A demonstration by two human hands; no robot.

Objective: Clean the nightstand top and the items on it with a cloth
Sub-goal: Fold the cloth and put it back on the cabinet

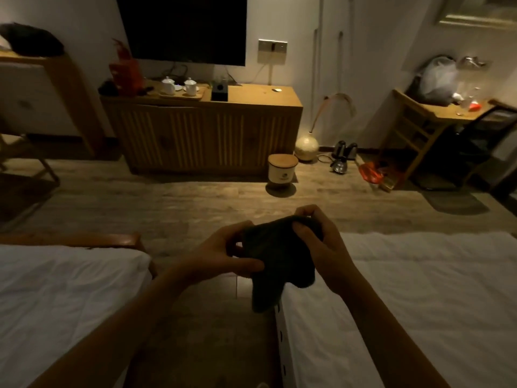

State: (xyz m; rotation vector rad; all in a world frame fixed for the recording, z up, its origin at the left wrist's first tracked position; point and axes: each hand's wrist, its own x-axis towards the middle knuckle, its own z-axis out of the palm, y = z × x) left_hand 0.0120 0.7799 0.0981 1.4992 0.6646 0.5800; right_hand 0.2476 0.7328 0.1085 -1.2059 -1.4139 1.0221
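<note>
A dark cloth [275, 259] hangs bunched between both my hands, in front of me over the gap between two beds. My left hand [223, 253] grips its left edge with thumb and fingers. My right hand [319, 245] pinches its upper right part, fingers curled over the top. A loose corner of the cloth droops down toward the floor. No nightstand is in view.
White-sheeted beds lie at the left [61, 298] and the right [405, 303], with a narrow strip of wood floor between. Across the room stand a wooden cabinet [204, 135] with a tea set, a lidded bin [282, 170], kettles on the floor and a side table [436, 113] at the right.
</note>
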